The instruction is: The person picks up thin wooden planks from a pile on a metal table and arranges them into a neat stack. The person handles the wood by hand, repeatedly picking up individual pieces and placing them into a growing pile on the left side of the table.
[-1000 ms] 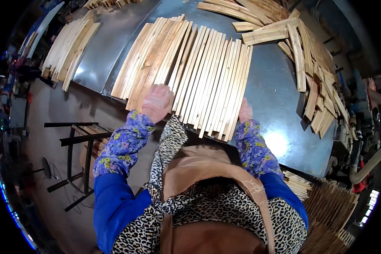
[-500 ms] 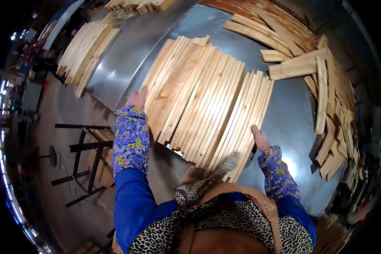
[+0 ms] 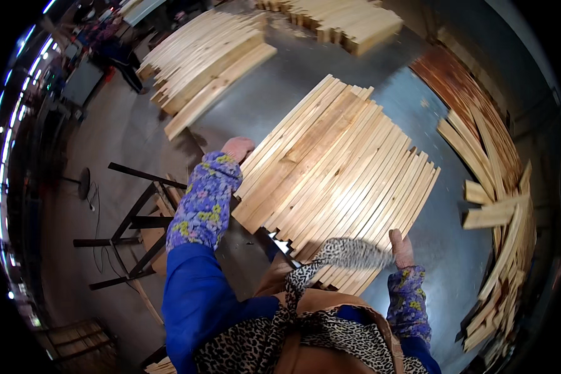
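Slats (image 3: 336, 181) between left grip (image 3: 237, 149), right grip (image 3: 402, 249)

Free tabletop (image 3: 439, 255) between strips (image 3: 336, 171) and slats (image 3: 493, 214)

Pale yellow slats (image 3: 340, 177), purple floral sleeves (image 3: 204, 202)

Cannot make out fingertips of left hand (image 3: 238, 148); find leopard-print tie (image 3: 352, 252) blurred, hiding near ends of some wooden slats (image 3: 330, 174); see farthest slat stack (image 3: 349, 22) cut off above.
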`<state>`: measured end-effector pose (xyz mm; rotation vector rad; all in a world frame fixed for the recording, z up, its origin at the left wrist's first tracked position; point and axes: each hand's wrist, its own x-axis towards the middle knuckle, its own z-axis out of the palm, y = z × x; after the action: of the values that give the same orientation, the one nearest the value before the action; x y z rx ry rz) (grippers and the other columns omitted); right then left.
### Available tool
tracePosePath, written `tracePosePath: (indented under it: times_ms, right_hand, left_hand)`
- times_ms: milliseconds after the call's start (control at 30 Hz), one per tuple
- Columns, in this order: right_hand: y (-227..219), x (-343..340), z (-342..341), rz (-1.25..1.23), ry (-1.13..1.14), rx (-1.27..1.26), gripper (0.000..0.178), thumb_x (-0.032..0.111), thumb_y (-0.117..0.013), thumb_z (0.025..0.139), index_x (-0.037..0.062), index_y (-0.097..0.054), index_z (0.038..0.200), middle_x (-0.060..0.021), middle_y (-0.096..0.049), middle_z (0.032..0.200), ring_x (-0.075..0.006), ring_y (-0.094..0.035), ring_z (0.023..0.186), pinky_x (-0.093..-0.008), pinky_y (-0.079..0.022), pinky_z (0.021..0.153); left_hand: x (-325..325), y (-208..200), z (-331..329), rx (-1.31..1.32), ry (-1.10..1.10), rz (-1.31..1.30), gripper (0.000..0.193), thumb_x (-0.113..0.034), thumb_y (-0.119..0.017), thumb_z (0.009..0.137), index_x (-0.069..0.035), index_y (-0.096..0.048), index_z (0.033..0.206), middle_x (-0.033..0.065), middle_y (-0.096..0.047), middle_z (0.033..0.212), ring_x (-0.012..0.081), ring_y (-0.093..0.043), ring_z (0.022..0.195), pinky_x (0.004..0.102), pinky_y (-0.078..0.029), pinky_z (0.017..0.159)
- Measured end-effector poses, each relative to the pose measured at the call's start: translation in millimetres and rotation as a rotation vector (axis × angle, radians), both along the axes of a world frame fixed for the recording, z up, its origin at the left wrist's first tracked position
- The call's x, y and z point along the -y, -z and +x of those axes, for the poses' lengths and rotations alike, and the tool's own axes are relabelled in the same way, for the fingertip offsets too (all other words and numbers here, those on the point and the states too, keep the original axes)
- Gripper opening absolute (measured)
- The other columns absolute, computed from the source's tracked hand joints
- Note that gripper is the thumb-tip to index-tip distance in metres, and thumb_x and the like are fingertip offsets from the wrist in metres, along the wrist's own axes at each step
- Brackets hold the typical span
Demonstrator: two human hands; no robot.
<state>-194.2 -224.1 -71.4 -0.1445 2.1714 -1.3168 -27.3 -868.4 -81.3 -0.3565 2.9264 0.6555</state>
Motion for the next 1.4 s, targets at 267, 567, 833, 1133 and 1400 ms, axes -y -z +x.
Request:
tracePosePath:
  times_ms: [267,567,833,1133,1400]
  right_hand:
    - [7.7,217.4,28.8,0.084,-0.073,-0.038,0.085,0.061,-0.062,0.107,-0.0092,-0.052,0.153,-0.0211,-0.067,0.141,-0.0308,-0.062,0.131,-0.0403,-0.046,0.115]
    - [16.0,237.8,40.6,0.090,0.042,-0.003,0.077,0.057,-0.054,0.113,-0.0113,-0.058,0.148,-0.0205,-0.068,0.141,-0.0274,-0.062,0.127,-0.0398,-0.047,0.111]
    - [-42.1,272.6,30.8,0.102,0.015,0.163,0.077,0.058,-0.065,0.106,-0.0102,-0.062,0.142,-0.0147,-0.072,0.130,-0.0248,-0.065,0.120,-0.0389,-0.051,0.107]
    - [-14.3,284.9,26.1,-0.368,-0.147,0.177,0.099,0.048,-0.068,0.106,-0.0082,-0.016,0.169,-0.0249,-0.052,0.161,-0.0324,-0.050,0.149,-0.0393,-0.038,0.125]
    - [12.0,300.8,9.6,0.000,-0.220,-0.006,0.112,0.079,-0.057,0.098,-0.0034,-0.025,0.168,-0.0338,-0.066,0.143,-0.0457,-0.062,0.138,-0.0437,-0.048,0.115]
  left_hand:
    - [165.4,-17.2,-37.4,0.098,-0.691,-0.046,0.096,-0.060,-0.073,0.089,-0.006,-0.045,0.163,0.0232,-0.053,0.161,0.0409,-0.050,0.150,0.0480,-0.042,0.125]
    - [213.1,-41.4,-54.9,0.443,-0.717,-0.052,0.112,-0.078,-0.069,0.089,-0.014,-0.032,0.173,0.0201,-0.036,0.175,0.0427,-0.031,0.163,0.0647,-0.027,0.130]
    - [194.6,-66.7,-38.3,-0.057,-0.685,0.097,0.086,-0.072,-0.062,0.096,-0.005,-0.064,0.151,0.0253,-0.062,0.152,0.0390,-0.057,0.145,0.0488,-0.043,0.122]
    - [102.0,-120.0,-58.8,0.094,-0.408,-0.220,0.093,-0.070,-0.062,0.095,-0.006,-0.052,0.161,0.0255,-0.051,0.164,0.0388,-0.046,0.154,0.0500,-0.036,0.128]
    - [73.0,-118.2,-54.6,0.052,-0.512,-0.258,0.085,-0.048,-0.078,0.085,-0.010,-0.055,0.158,0.0215,-0.055,0.158,0.0394,-0.051,0.146,0.0480,-0.042,0.125]
